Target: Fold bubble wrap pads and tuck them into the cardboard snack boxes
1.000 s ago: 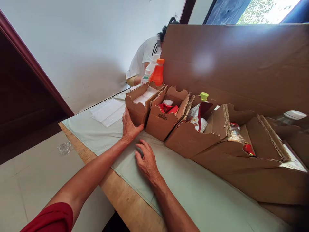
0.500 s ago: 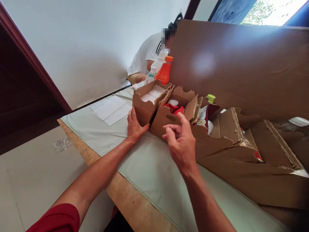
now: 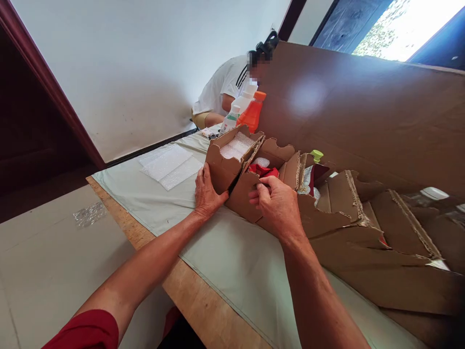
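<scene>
My left hand (image 3: 209, 195) grips the lower left corner of a small cardboard box (image 3: 221, 169), its thumb across the front and its fingers along the side. Bubble wrap (image 3: 238, 146) lies inside that box, which leans slightly left. Beside it, a second cardboard box (image 3: 241, 194) holds a red item (image 3: 263, 170) and a piece of bubble wrap. My right hand (image 3: 278, 206) pinches the front rim of this second box between thumb and index finger, the other fingers curled. A narrow dark gap shows between the two boxes.
Flat bubble wrap sheets (image 3: 170, 167) lie on the cloth to the left. Behind the boxes stand an orange bottle (image 3: 250, 114) and clear bottles. More cardboard compartments (image 3: 363, 242) run right, before a tall cardboard panel (image 3: 363, 111). A person (image 3: 225, 87) bends over the far end.
My right hand has come down from above the second box and closed on its front rim. The left box now tilts more, with my left hand still against it.
</scene>
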### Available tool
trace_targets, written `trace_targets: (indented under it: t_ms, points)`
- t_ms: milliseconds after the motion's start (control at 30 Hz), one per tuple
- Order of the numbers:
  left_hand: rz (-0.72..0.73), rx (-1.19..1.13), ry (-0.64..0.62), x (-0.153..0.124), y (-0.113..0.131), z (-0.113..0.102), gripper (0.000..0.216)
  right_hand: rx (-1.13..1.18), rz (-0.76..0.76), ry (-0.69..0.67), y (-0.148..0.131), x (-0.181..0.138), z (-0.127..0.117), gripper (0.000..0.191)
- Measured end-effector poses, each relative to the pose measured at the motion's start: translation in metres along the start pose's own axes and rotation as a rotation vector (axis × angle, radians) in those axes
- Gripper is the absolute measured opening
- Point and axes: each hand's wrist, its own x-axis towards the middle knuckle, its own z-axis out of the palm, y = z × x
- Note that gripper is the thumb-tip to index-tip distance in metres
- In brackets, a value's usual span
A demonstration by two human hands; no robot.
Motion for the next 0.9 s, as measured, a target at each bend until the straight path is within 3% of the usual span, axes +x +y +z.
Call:
trace_targets:
  t_ms: [300,400,500,600,700,900]
  points:
    - [-0.016,0.008,-0.023,-0.008,0.000,-0.006,0.118,-0.008,-0.079,0.043,0.008,-0.002,0.005,0.020]
    - [0.031,-0.010,-0.017,-0.012,-0.002,-0.006,0.114,-0.005,-0.110,0.044,0.011,-0.008,0.007,0.036]
    - [0.055,-0.035,-0.024,-0.016,-0.004,-0.006,0.110,0.066,-0.229,0.049,0.019,-0.028,0.008,0.055]
    - [0.062,-0.047,-0.033,-0.017,-0.007,-0.007,0.108,0.165,-0.290,0.076,0.039,-0.062,0.000,0.040]
    - [0.076,-0.056,-0.027,-0.017,-0.009,-0.006,0.107,0.192,-0.194,0.156,0.073,-0.094,-0.018,0.026]
    - [0.087,-0.060,-0.020,-0.015,-0.013,-0.010,0.103,0.126,0.097,0.231,0.139,-0.113,-0.052,0.035]
